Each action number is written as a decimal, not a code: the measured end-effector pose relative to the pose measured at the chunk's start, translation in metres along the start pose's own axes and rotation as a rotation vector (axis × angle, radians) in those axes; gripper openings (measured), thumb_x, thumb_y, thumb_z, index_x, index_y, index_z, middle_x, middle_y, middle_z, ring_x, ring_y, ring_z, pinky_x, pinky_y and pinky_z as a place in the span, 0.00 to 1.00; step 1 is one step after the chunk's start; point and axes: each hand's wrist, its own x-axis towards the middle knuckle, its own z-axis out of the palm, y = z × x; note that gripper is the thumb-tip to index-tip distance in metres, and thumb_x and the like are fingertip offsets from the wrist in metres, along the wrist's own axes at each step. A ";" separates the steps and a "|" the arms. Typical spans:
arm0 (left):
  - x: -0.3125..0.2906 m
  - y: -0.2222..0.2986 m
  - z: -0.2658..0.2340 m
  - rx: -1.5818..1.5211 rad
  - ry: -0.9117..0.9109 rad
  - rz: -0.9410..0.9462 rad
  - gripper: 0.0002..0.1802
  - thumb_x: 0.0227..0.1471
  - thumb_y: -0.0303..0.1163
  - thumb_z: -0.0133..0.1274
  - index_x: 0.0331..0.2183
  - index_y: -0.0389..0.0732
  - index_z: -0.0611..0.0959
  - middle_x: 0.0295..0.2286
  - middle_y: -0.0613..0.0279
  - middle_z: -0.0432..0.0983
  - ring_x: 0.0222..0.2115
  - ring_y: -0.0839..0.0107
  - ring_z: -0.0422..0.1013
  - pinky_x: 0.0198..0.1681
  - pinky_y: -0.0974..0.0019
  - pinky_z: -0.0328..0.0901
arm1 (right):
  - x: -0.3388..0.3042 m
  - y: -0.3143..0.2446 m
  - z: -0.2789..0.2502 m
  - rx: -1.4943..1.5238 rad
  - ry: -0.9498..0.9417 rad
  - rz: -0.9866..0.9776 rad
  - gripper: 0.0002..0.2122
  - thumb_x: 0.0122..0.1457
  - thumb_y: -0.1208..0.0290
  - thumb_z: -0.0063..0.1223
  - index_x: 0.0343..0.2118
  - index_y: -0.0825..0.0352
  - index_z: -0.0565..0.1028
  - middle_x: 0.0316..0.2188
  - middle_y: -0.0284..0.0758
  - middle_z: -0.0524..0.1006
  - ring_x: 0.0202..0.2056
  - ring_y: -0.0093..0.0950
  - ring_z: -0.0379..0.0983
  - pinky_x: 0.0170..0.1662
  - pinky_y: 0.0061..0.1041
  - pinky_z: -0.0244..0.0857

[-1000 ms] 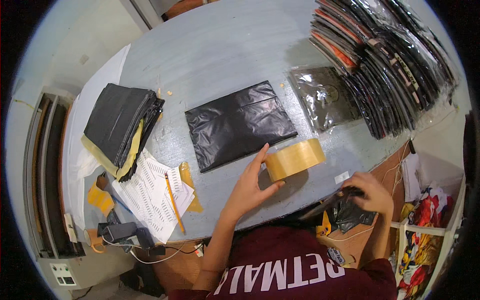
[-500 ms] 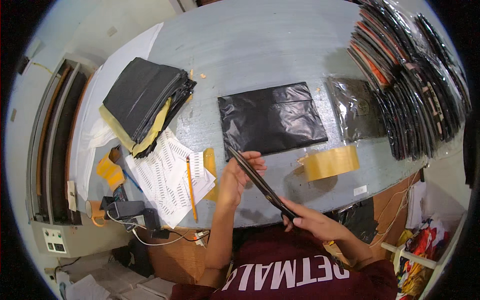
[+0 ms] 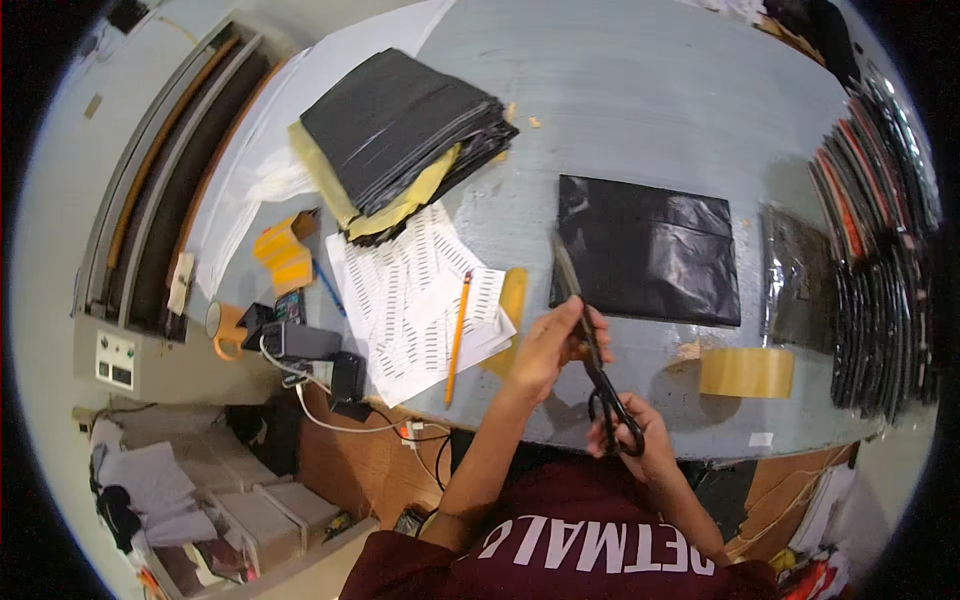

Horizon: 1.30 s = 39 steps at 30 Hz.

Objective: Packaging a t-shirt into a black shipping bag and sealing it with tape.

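Note:
A pair of black-handled scissors (image 3: 569, 268) points away from me, its blades tilted up over the table's near side. My left hand (image 3: 548, 352) is closed around the blades near the pivot. At the handle loops, my right hand (image 3: 648, 440) grips the scissors from below. Just past the blade tips lies a flat black plastic package (image 3: 650, 250), shiny and creased; the blades overlap its left edge in the picture, and whether they touch it I cannot tell. To its right stands a roll of tan packing tape (image 3: 746, 373) on its edge.
Left of my hands are printed paper sheets (image 3: 405, 300) with a yellow pencil (image 3: 459, 335) on top. Behind them is a stack of black plastic bags (image 3: 400, 120). Packed dark garments (image 3: 880, 320) pile up at the far right. An orange mug (image 3: 224, 325) and cabled chargers (image 3: 305, 342) sit at the left edge.
My view has swung left, so the table's things appear further right. The scissors have turned more upright, and their handle loops now show. Both hands keep hold of them.

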 end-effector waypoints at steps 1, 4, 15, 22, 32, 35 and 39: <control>0.000 0.002 -0.003 0.022 -0.065 -0.011 0.21 0.59 0.46 0.39 0.34 0.36 0.76 0.26 0.61 0.74 0.31 0.68 0.72 0.34 0.67 0.67 | 0.000 -0.003 0.001 -0.077 -0.015 0.012 0.25 0.47 0.59 0.63 0.42 0.70 0.65 0.28 0.40 0.75 0.26 0.29 0.75 0.27 0.24 0.68; -0.001 0.010 0.001 0.454 -0.027 0.106 0.23 0.60 0.45 0.37 0.33 0.35 0.78 0.28 0.61 0.74 0.33 0.69 0.71 0.35 0.67 0.66 | -0.002 -0.015 -0.007 -0.196 -0.158 0.095 0.30 0.42 0.51 0.66 0.40 0.69 0.66 0.26 0.38 0.74 0.23 0.25 0.73 0.25 0.20 0.67; 0.009 0.007 -0.070 1.585 0.888 0.691 0.18 0.47 0.35 0.54 0.40 0.37 0.78 0.38 0.57 0.72 0.38 0.56 0.63 0.44 0.58 0.59 | 0.018 -0.009 -0.014 -0.315 -0.088 -0.048 0.30 0.43 0.48 0.63 0.39 0.70 0.65 0.23 0.34 0.72 0.21 0.23 0.71 0.23 0.20 0.67; 0.007 0.009 -0.067 1.621 0.901 0.673 0.10 0.44 0.31 0.56 0.33 0.39 0.82 0.37 0.59 0.74 0.34 0.59 0.64 0.39 0.61 0.60 | 0.015 -0.012 -0.007 -0.389 -0.064 -0.018 0.33 0.40 0.43 0.63 0.36 0.70 0.66 0.21 0.37 0.72 0.18 0.24 0.71 0.20 0.20 0.67; -0.011 0.008 0.004 1.441 0.859 1.005 0.08 0.43 0.25 0.58 0.30 0.46 0.84 0.34 0.66 0.69 0.33 0.69 0.62 0.32 0.69 0.56 | 0.016 -0.011 -0.007 -0.483 0.028 -0.168 0.18 0.47 0.67 0.63 0.35 0.70 0.66 0.22 0.32 0.72 0.20 0.18 0.70 0.21 0.17 0.65; -0.015 -0.002 0.019 1.269 0.784 1.002 0.14 0.38 0.22 0.61 0.31 0.49 0.85 0.35 0.65 0.67 0.33 0.68 0.61 0.31 0.70 0.56 | 0.024 -0.029 0.017 -0.496 0.172 -0.199 0.15 0.48 0.71 0.62 0.33 0.69 0.66 0.21 0.32 0.71 0.20 0.17 0.69 0.20 0.16 0.65; -0.020 -0.015 0.023 1.083 0.564 1.059 0.15 0.38 0.16 0.58 0.31 0.47 0.85 0.39 0.60 0.59 0.37 0.69 0.62 0.34 0.72 0.61 | 0.037 -0.053 0.041 -0.406 0.256 -0.336 0.12 0.52 0.72 0.58 0.31 0.67 0.64 0.22 0.32 0.72 0.19 0.17 0.69 0.19 0.15 0.64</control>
